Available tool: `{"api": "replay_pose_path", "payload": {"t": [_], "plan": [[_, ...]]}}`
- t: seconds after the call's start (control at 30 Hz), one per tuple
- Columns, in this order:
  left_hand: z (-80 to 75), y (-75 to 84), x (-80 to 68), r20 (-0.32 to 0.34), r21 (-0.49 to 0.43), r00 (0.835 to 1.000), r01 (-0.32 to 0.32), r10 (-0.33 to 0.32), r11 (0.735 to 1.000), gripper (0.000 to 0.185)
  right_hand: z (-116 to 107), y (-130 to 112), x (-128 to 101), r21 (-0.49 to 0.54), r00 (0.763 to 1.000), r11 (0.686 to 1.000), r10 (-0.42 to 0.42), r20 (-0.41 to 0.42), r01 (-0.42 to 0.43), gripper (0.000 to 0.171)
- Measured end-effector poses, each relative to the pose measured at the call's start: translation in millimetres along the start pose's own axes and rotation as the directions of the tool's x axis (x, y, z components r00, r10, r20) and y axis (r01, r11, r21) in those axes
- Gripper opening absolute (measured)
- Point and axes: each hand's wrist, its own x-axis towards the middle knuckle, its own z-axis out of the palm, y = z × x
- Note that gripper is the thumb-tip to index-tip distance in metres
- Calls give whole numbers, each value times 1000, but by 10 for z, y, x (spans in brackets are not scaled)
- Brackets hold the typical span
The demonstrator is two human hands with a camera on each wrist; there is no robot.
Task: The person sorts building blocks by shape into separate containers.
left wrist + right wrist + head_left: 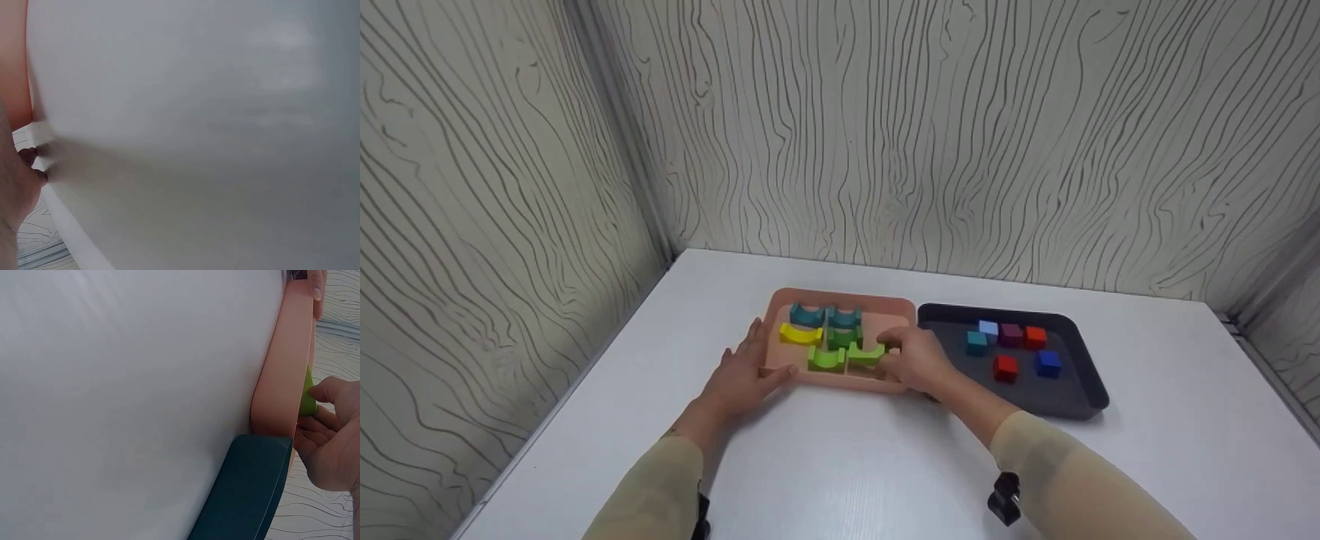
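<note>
In the head view my left hand (741,379) rests against the near-left corner of a pink tray (885,304), fingers straight along its side and thumb on the front rim. My right hand (916,358) reaches over the tray's right end and pinches a light green block with a curved notch (867,355). In the right wrist view the thumb touches that block (308,398); some fingertips are hidden. Beside it sits another light green notched block (826,360). Behind them are a dark green one (844,337), a yellow one (800,334) and two teal ones (808,315).
Touching the pink tray's right side is a dark tray (1080,375). It holds small cubes, among them a red cube (1005,368), a blue cube (1048,364) and a teal cube (976,343). Patterned walls (885,150) border the white table (825,465).
</note>
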Motion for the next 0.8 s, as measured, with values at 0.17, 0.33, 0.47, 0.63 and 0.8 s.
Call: {"api": "replay_pose_path", "payload": {"t": [0.17, 0.33, 0.47, 0.63, 0.8], "plan": [[9, -4, 8, -1, -5, 1000, -3, 3, 1000, 105, 5, -16, 28, -16, 1000, 1000, 16, 25, -15, 40], [-1, 7, 9, 1, 3, 1000, -7, 7, 1000, 105, -3, -21, 62, -31, 998, 999, 29, 53, -28, 41], [-11, 13, 4, 0, 7, 1000, -1, 1, 1000, 104, -23, -15, 96, -78, 998, 997, -2, 66, 7, 39], [-15, 17, -4, 6, 3, 1000, 15, -15, 1000, 104, -24, -21, 135, -142, 997, 989, -19, 80, 30, 36], [-9, 5, -16, 5, -5, 1000, 21, -21, 1000, 103, 6, -32, 161, -159, 996, 987, 14, 88, 0, 35]]}}
